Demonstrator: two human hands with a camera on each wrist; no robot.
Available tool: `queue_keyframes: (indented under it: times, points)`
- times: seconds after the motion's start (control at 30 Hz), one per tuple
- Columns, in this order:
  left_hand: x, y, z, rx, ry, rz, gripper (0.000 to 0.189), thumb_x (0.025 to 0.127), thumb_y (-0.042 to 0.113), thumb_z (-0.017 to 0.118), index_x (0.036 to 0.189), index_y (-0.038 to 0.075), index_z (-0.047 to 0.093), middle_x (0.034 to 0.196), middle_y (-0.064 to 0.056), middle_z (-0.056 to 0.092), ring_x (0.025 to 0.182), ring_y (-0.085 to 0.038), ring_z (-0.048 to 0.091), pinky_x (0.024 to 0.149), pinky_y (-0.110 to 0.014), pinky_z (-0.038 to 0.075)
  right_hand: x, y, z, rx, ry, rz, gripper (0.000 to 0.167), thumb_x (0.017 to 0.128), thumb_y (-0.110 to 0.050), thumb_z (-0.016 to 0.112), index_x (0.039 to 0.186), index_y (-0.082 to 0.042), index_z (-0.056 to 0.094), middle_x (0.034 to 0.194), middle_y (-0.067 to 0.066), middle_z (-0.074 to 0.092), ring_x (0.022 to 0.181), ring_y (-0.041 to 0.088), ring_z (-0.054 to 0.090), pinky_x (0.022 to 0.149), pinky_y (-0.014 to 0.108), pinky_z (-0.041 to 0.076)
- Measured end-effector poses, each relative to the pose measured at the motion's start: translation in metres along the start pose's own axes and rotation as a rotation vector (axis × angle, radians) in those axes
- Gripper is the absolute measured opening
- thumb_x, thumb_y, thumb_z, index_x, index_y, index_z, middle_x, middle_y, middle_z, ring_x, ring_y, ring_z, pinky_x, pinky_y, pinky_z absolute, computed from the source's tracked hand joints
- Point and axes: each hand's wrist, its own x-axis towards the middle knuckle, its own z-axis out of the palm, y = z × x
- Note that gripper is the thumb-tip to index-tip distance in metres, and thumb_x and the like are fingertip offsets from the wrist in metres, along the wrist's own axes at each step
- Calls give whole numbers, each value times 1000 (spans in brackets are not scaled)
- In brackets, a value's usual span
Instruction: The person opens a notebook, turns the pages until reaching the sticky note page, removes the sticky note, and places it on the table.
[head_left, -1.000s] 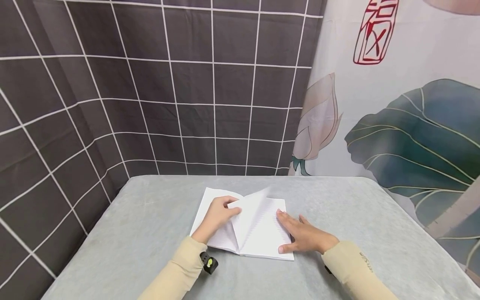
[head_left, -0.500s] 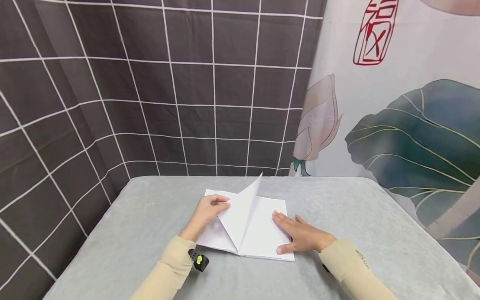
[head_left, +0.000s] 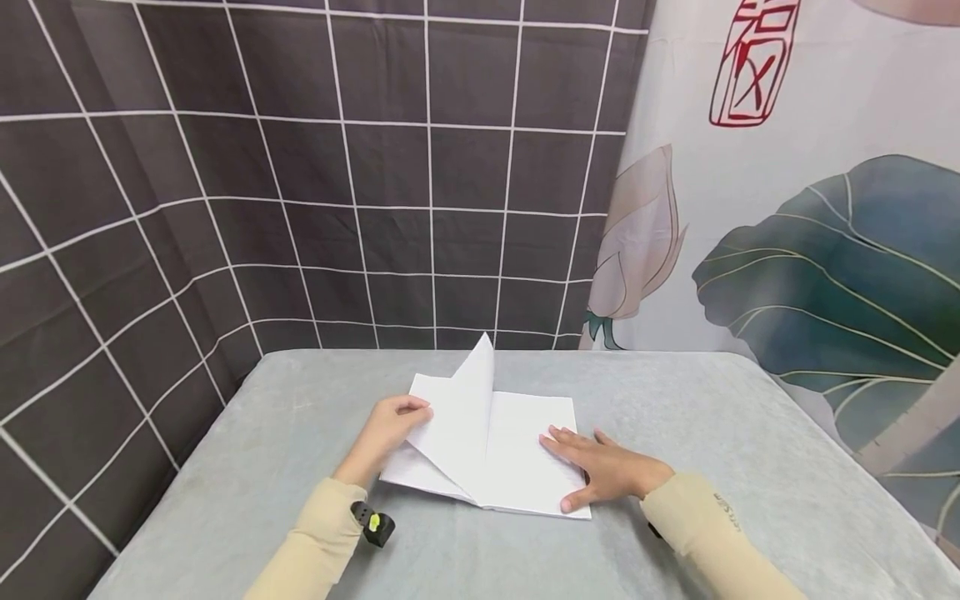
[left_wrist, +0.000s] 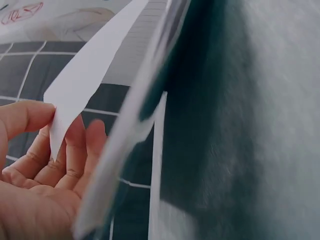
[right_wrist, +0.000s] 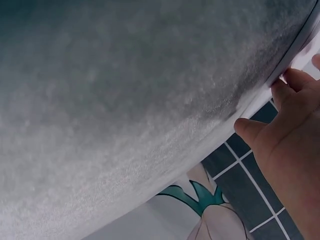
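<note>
An open notebook (head_left: 525, 454) with white, faintly lined pages lies on the table. My left hand (head_left: 386, 433) pinches the corner of a lifted page (head_left: 453, 425) between thumb and fingers, over the notebook's left half. The page's far corner sticks up in a point. In the left wrist view my left hand (left_wrist: 50, 165) holds the tip of that page (left_wrist: 82, 75). My right hand (head_left: 603, 467) rests on the right page near its outer edge, fingers spread. Part of the right hand (right_wrist: 290, 135) shows in the right wrist view, at the notebook's edge.
A grey cloth covers the table (head_left: 262, 500). Behind it hangs a dark curtain (head_left: 375, 167) with a white grid, and to the right a white curtain (head_left: 675, 317) with a lotus print. A black wrist strap device (head_left: 375, 525) sits on the left sleeve.
My left hand has moved leftward, drawing the page from the middle over to the left half. The right hand has stayed nearly still on the right page.
</note>
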Motion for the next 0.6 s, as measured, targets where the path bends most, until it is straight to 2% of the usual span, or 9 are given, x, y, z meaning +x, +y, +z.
queue_keyframes:
  times: [0.13, 0.37, 0.6]
  points:
    - [0, -6, -6, -15, -6, -51, 21, 83, 5, 65, 101, -4, 69, 96, -15, 71, 89, -19, 64, 83, -33, 53, -1, 1, -1, 6, -18, -12, 100, 72, -57, 73, 150, -12, 30, 158, 20, 22, 144, 39, 23, 107, 72, 13]
    - [-4, -13, -20, -46, -36, -140, 26, 81, 5, 65, 105, -5, 67, 97, -14, 69, 81, -15, 62, 68, -27, 53, -2, 1, -6, 34, -53, -19, 98, 70, -53, 75, 149, -12, 34, 157, 21, 21, 144, 41, 21, 107, 73, 11]
    - [-9, -19, -29, -85, -73, -156, 28, 87, 11, 63, 107, -8, 65, 100, -15, 69, 79, -13, 64, 72, -34, 58, -1, -2, -11, 51, -96, -10, 100, 69, -50, 77, 150, -12, 32, 158, 21, 18, 145, 41, 18, 108, 72, 10]
